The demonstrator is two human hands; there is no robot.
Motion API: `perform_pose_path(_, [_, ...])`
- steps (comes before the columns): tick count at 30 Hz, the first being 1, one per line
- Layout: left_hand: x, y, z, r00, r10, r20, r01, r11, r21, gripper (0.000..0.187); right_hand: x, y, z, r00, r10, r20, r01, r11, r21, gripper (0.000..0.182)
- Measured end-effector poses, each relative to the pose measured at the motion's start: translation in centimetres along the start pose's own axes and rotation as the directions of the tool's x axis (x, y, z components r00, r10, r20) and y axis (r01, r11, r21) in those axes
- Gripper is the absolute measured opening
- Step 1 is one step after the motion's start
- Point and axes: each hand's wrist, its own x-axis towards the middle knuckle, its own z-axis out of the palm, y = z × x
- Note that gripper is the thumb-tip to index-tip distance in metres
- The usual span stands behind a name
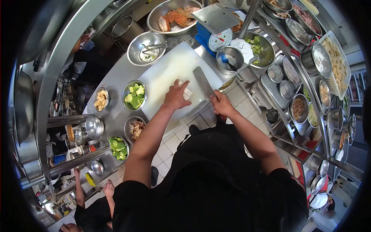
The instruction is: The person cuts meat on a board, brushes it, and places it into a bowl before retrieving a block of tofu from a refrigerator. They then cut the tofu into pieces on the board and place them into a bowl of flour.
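A white cutting board (162,73) lies on the steel counter. On it, my left hand (176,96) has its fingers spread over small white blocks (187,94), thumb and fingertips at their edges. Whether the hand grips them is hard to tell, but the fingers are apart. My right hand (222,103) is wrapped round the handle of a wide-bladed knife (203,82). The blade lies to the right of the white blocks, apart from them, over the board's right part.
Left of the board are bowls of broccoli and cauliflower (134,95), and meat strips (136,129). Behind it stand a metal bowl with tongs (146,48), a blue scale (210,36) and a steel pot (229,59). Another person (94,212) is at lower left.
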Motion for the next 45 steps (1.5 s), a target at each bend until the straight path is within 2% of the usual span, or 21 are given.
perform_pose_path(2, [0.5,-0.4,1.1,0.998,-0.037,0.051,0.038,0.999,-0.016,0.088,0.8,3.1,0.7,0.997,0.071,0.009,-0.072,0.971,0.226,0.016])
perform_pose_path(4, [1.5,-3.2,4.9,0.992,0.050,-0.112,-0.053,0.998,-0.025,0.083,1.3,7.8,2.2,0.999,-0.036,-0.014,0.039,0.945,0.325,0.013])
perform_pose_path(6, [1.4,-2.6,4.5,0.997,0.032,-0.077,-0.030,0.999,0.028,0.080,0.8,8.9,2.3,0.991,-0.117,-0.061,0.129,0.948,0.291,0.021])
perform_pose_path(7, [1.0,-1.3,3.1,0.999,-0.009,-0.048,0.010,1.000,0.012,0.076,0.6,7.3,2.4,0.923,-0.297,-0.243,0.274,0.954,-0.123,0.029])
perform_pose_path(9, [1.0,-1.5,3.2,0.997,0.024,-0.078,-0.023,1.000,0.015,0.072,-0.4,3.2,1.9,0.927,-0.263,-0.269,0.178,0.936,-0.302,0.034])
perform_pose_path(14, [0.9,-1.1,2.9,0.996,0.025,-0.085,-0.022,0.999,0.041,0.068,3.4,-3.4,1.2,0.950,-0.239,-0.199,0.112,0.859,-0.499,0.042])
perform_pose_path(16, [1.0,-1.2,2.8,0.995,0.043,-0.095,-0.040,0.998,0.040,0.067,5.9,-2.8,2.0,0.884,-0.442,-0.152,0.259,0.734,-0.628,0.040])
perform_pose_path(19, [1.1,-1.9,3.0,0.993,0.026,-0.112,-0.025,1.000,0.016,0.067,4.5,-5.0,-0.8,0.881,-0.446,-0.158,0.272,0.751,-0.602,0.033])
perform_pose_path(20, [0.9,-2.0,3.0,0.994,0.026,-0.110,-0.026,1.000,0.005,0.067,4.5,-2.9,-3.1,0.630,-0.704,-0.327,0.576,0.706,-0.412,0.026])
perform_pose_path(21, [1.0,-1.9,3.1,0.993,0.024,-0.112,-0.026,1.000,-0.014,0.067,1.1,-4.3,-6.9,0.665,-0.516,-0.539,0.451,0.854,-0.260,0.019])
perform_pose_path(22, [0.8,-1.6,2.7,0.995,0.010,-0.102,-0.013,1.000,-0.025,0.068,-1.4,-4.5,-11.5,0.481,-0.461,-0.746,0.458,0.857,-0.235,0.012])
perform_pose_path(23, [0.8,-1.7,3.0,0.994,-0.002,-0.107,-0.002,0.999,-0.040,0.068,-3.9,-4.1,-16.6,0.153,-0.430,-0.890,0.363,0.862,-0.354,0.008])
perform_pose_path(25, [0.8,-2.2,3.4,0.989,0.018,-0.148,-0.027,0.998,-0.053,0.067,-7.8,-1.4,-27.6,0.003,-0.151,-0.989,0.482,0.866,-0.131,0.016])
perform_pose_path(26, [0.8,-2.2,3.4,0.989,0.026,-0.147,-0.034,0.998,-0.053,0.067,-8.3,1.5,-32.6,-0.150,-0.108,-0.983,0.497,0.851,-0.169,0.022])
perform_pose_path(28, [0.9,-1.9,3.3,0.989,0.019,-0.146,-0.023,0.999,-0.025,0.065,-10.7,0.3,-37.7,-0.020,0.134,-0.991,0.611,0.786,0.094,0.032])
perform_pose_path(29, [0.9,-1.7,3.2,0.989,0.035,-0.144,-0.039,0.999,-0.021,0.065,-11.1,-0.2,-38.8,-0.036,0.138,-0.990,0.609,0.788,0.088,0.032])
perform_pose_path(31, [0.8,-1.7,3.0,0.986,0.035,-0.160,-0.043,0.998,-0.043,0.064,-10.9,-1.3,-40.1,0.190,0.216,-0.958,0.562,0.776,0.287,0.026])
perform_pose_path(33, [0.9,-2.2,3.0,0.988,0.042,-0.146,-0.051,0.997,-0.053,0.065,-10.3,-0.5,-41.3,0.259,0.187,-0.948,0.521,0.799,0.300,0.020])
perform_pose_path(36, [1.2,-2.0,3.3,0.990,0.058,-0.125,-0.069,0.994,-0.081,0.065,-10.8,-0.5,-40.7,0.239,0.177,-0.955,0.550,0.786,0.283,0.015])
perform_pose_path(39, [1.5,-2.9,3.5,0.983,0.093,-0.158,-0.105,0.992,-0.073,0.064,-10.5,-0.9,-39.6,0.131,0.116,-0.985,0.667,0.725,0.174,0.010])
perform_pose_path(45, [1.7,-2.8,3.4,0.985,0.085,-0.147,-0.091,0.995,-0.032,0.063,-12.2,-2.0,-39.3,0.321,0.101,-0.942,0.731,0.606,0.314,0.017])
